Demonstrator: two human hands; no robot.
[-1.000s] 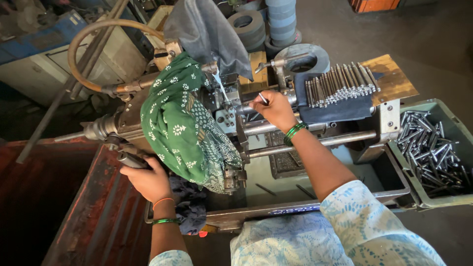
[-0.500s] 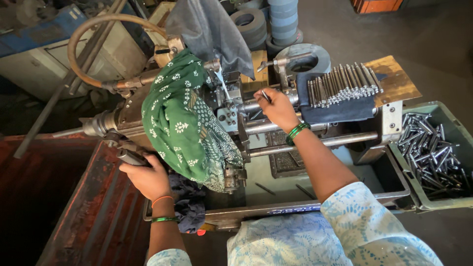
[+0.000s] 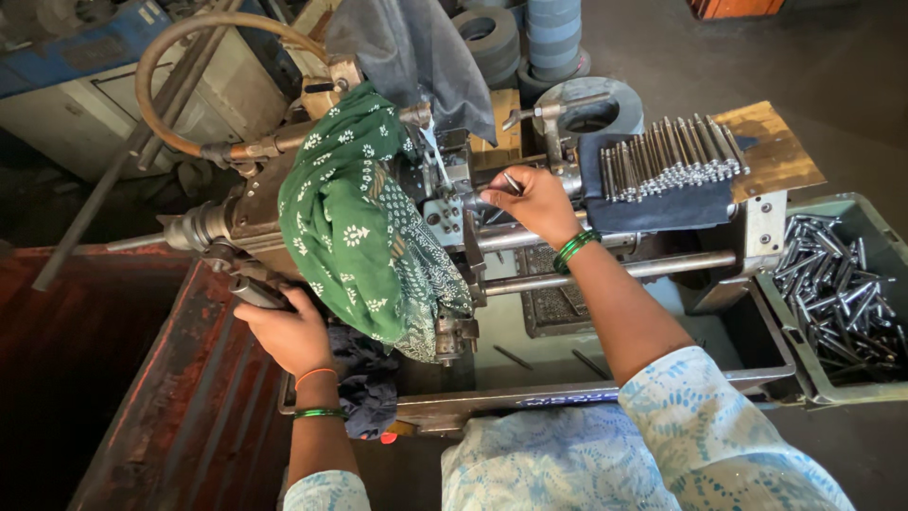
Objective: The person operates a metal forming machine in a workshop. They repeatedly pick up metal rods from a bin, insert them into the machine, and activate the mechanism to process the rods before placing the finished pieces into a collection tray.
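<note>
Right hand pinching metal pin at fingertips, left hand clenched around machine lever

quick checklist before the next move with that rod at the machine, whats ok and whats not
1. Right hand has a metal rod pinched in its fingers at the machine's middle: ok.
2. Left hand wrapped on the dark lever handle at the machine's left end: ok.
3. Rod seated in the machine's holder: cannot tell, the hand and parts hide the tip.
4. Green patterned cloth hangs over the machine body close to the working parts: not ok, it could catch.
5. Row of rods lies lined up on the dark blue cloth to the right: ok.
6. Grey bin of loose rods sits at far right, not overflowing: ok.
</note>
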